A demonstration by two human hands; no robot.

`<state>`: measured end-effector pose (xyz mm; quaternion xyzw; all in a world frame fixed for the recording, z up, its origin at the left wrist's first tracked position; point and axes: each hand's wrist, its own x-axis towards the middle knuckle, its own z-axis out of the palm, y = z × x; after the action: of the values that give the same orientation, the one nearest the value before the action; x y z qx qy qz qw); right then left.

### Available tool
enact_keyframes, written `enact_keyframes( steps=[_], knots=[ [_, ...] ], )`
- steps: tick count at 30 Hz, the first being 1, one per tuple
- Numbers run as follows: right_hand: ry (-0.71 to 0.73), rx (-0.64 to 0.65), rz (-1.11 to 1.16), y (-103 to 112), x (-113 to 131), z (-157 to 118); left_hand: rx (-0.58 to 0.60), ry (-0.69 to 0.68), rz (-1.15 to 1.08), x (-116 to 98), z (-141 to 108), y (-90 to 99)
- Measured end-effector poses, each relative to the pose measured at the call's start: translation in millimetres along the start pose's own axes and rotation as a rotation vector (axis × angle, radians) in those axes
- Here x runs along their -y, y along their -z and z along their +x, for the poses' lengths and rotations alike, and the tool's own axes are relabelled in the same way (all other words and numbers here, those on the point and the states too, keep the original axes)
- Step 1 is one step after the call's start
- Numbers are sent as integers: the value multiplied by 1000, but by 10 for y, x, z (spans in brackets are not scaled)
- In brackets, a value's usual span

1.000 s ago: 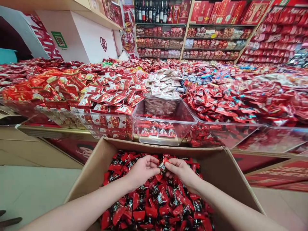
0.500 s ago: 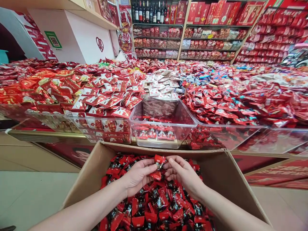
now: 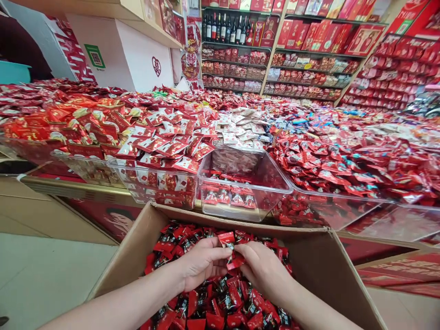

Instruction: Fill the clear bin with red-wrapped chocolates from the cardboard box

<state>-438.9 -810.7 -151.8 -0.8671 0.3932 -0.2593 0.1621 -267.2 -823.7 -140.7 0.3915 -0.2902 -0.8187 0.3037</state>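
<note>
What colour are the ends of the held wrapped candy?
Red at both ends of the wrapped candy; head view.

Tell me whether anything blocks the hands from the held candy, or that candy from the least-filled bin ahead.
Nothing visible separates the left hand or right hand from the candy. Ahead, the carton's far wall and that bin's near wall stand between.

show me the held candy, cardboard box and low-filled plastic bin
Held candy [image 3: 226, 238]: head view, red upper wrapper end.
Cardboard box [image 3: 318, 266]: head view, inner right wall.
Low-filled plastic bin [image 3: 265, 200]: head view, front wall.
</note>
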Motion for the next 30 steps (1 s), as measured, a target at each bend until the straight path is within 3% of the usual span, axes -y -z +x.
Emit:
enact_keyframes(
  steps=[4, 6, 8, 11, 14, 18, 22, 24, 30],
  knots=[
    [185, -12, -286, 140, 106, -7, 112, 61, -46, -63, -43, 45],
    [280, -56, -312, 348, 247, 25, 160, 64, -77, -105, -47, 70],
    [319, -132, -341, 640, 419, 116, 121, 76, 47, -120, -36, 101],
    [224, -292, -453, 1090, 590, 426, 21, 121, 321, -75, -15, 136],
    [24, -364, -504, 1340, 506, 935, 16, 148, 432, 4, -19, 122],
    [-82, 10, -558, 1266, 53, 1638, 69, 157, 605, 56, -51, 73],
    [-61, 315, -728, 1008, -359, 2025, 100, 124, 808, 55, -70, 81],
    [-35, 384, -782, 901, -463, 2103, 115, 76, 943, 47, -78, 99],
    [-10, 419, -820, 686, -581, 2136, 213, 39, 1150, 12, -120, 95]
  ],
)
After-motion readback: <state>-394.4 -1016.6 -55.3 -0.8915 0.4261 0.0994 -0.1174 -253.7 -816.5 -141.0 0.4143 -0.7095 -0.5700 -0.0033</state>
